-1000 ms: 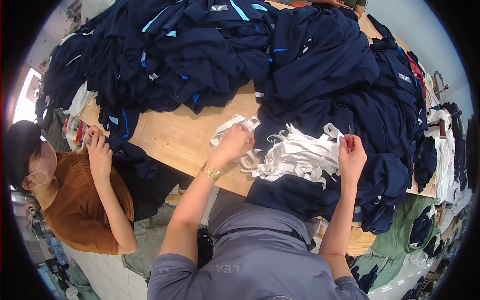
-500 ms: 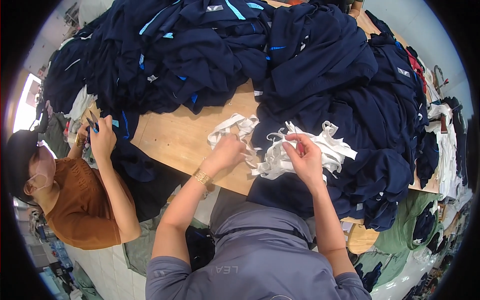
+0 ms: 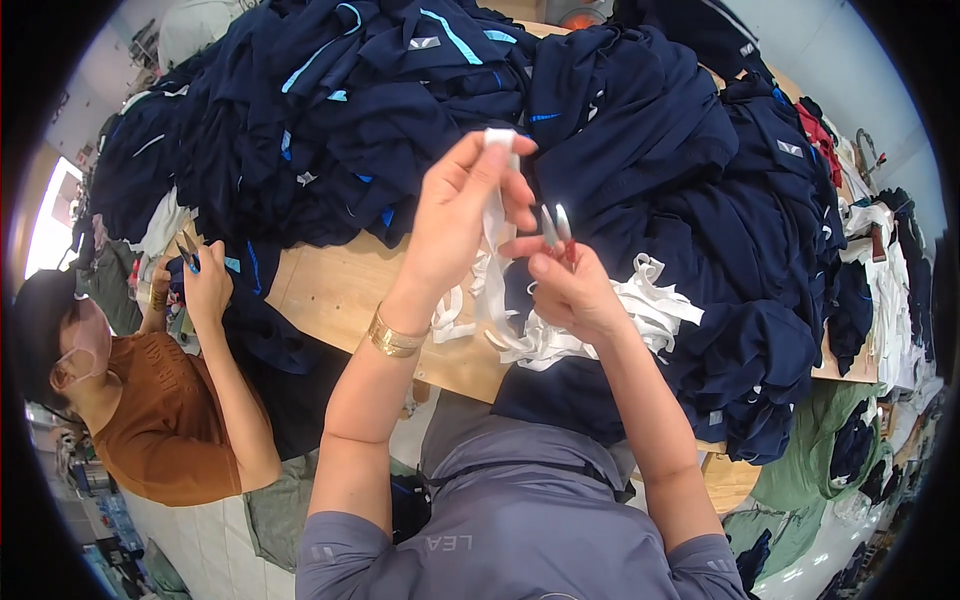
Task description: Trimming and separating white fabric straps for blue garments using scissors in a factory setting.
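Observation:
My left hand (image 3: 455, 205) is raised over the table, pinching a white fabric strip (image 3: 492, 240) near its top end. The strip hangs down past the wrist toward more loose white strips (image 3: 447, 325) on the wood. My right hand (image 3: 578, 295) is closed around small thread snips (image 3: 556, 232), red near the grip, with the two metal blades pointing up and slightly apart. These blades are close to the left fingers but do not visibly touch the strip. Beneath the right hand, a tangled heap of white strips (image 3: 660, 300) lies on navy cloth.
Navy garments (image 3: 350, 130) with light-blue and white trims cover the far side of the wooden table (image 3: 325, 295), and more navy cloth (image 3: 740, 260) lies to the right. At the left a co-worker (image 3: 175, 410) in brown holds blue-handled scissors (image 3: 190, 258). A wooden stool (image 3: 730, 482) stands below right.
My left hand has lifted from the loose strips, raising one white strip upward. The right hand has shifted slightly left, and the snips' blades now show clearly above it.

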The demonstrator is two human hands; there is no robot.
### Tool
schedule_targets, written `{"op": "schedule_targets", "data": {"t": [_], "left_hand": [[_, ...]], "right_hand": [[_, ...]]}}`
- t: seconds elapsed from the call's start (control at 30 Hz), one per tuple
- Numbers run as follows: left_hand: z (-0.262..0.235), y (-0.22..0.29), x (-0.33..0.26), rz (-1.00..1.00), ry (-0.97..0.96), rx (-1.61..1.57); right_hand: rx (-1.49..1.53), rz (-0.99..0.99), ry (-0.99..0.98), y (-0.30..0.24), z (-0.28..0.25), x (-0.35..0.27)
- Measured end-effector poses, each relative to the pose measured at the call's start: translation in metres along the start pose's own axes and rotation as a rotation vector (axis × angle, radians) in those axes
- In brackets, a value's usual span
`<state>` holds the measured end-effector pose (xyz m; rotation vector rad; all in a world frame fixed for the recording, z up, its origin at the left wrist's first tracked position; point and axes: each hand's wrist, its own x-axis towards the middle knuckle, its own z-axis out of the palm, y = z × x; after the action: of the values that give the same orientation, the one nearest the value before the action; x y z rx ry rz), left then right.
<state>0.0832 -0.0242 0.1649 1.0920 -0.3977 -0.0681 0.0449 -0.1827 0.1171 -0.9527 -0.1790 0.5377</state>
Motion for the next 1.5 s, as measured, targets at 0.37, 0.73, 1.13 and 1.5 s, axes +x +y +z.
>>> {"op": "schedule_targets", "data": {"t": [0.37,0.73,1.13,1.5], "left_hand": [[0.012,-0.016,-0.005,0.032,0.278,-0.545],[-0.024,-0.027,-0.027,-0.314,0.257,0.623],[0.013,-0.089,0.001,-0.493,-0.491,0.332],[-0.007,-0.12,-0.014,-0.419,-0.309,0.877]], "right_hand": [[0.192,-0.144,0.131,0.045,0.021,0.004],[-0.362,-0.111,0.389,-0.009,-0.04,-0.018],[-0.883,0.043,0.353,-0.079,-0.051,-0.069],[-1.206,0.085,0.758,-0.053,-0.156,-0.099]]}}
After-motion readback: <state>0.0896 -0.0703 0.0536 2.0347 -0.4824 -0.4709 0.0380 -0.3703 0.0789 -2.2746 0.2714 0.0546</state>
